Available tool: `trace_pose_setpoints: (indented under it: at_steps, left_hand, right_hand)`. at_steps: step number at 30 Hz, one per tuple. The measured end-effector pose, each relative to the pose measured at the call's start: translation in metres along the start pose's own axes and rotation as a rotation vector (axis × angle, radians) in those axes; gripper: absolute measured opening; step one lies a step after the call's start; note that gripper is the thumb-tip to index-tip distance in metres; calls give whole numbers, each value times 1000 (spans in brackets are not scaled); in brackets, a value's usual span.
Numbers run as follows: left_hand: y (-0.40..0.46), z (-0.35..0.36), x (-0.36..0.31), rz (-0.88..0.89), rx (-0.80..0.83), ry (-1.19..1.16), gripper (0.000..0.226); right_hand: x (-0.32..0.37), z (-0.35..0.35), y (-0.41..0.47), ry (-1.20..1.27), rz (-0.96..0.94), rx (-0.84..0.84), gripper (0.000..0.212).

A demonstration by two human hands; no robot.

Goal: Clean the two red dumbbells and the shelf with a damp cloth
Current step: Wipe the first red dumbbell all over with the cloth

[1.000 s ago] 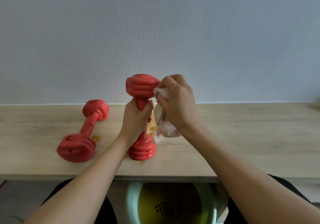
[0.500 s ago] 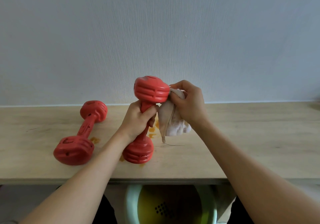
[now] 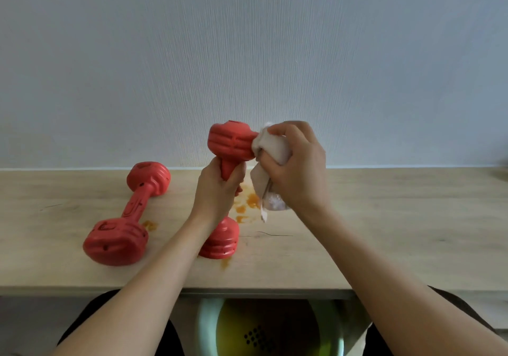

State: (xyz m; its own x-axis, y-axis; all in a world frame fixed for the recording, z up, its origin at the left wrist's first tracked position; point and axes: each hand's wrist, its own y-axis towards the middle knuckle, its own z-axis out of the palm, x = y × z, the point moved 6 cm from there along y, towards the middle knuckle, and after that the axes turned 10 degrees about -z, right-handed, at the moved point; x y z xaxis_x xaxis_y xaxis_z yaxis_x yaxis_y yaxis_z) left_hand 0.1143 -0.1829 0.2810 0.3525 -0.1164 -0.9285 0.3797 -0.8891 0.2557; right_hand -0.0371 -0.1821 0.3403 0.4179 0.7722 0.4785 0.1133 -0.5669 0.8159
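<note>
My left hand point(image 3: 217, 190) grips the handle of a red dumbbell point(image 3: 231, 142) that stands nearly upright, its lower head resting on the light wooden shelf point(image 3: 384, 218). My right hand point(image 3: 297, 168) holds a bunched white cloth point(image 3: 270, 149) and presses it against the right side of the upper head. Part of the cloth hangs down below my fist. The second red dumbbell point(image 3: 132, 212) lies on its side on the shelf to the left, untouched. Orange stains point(image 3: 247, 204) mark the wood between and below the hands.
A grey-white wall rises straight behind the shelf. Below the front edge stands a pale basin point(image 3: 269, 328) holding yellowish water. More small orange spots lie by the lying dumbbell point(image 3: 149, 225) and under the upright one point(image 3: 225, 263). A thin thread lies on the wood.
The held dumbbell has tipped back from leaning right toward upright. My right hand with the cloth rose from beside the handle up to the side of the top head.
</note>
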Motion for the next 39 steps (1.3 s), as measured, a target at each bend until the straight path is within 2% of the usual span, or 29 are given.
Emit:
trace_pose_setpoints:
  at_steps: [3,9,16,23,26,30,33,35,39]
  left_hand:
    - [-2,-1,-2,27,-24,-13,21]
    - [-6,7,-2,24,10,33,23]
    - [-5,-2,-4,-15,-15,-61,22]
    - [-7,5,0,-42,84,-114,25]
    - [-6,6,0,-31,156,-115,29]
    - [-6,12,1,-67,271,-204,21]
    - [-3,8,0,-59,165,-186,9]
    - [-2,4,1,-42,80,-155,13]
    - [-2,3,2,-47,58,-133,8]
  right_hand:
    - [18,6,0,-27,-93,34,28]
    - [-26,-3,8,2,160,53,14]
    - [7,9,1,17,-39,66,18]
    - [-35,11,5,171,225,120,13]
    - [-42,15,-2,247,272,136,12]
    - [-48,14,-7,267,302,115,12]
    - [-51,9,-7,262,312,56,12]
    - [-50,8,-7,256,314,52,11]
    - [-45,8,-7,221,289,64,12]
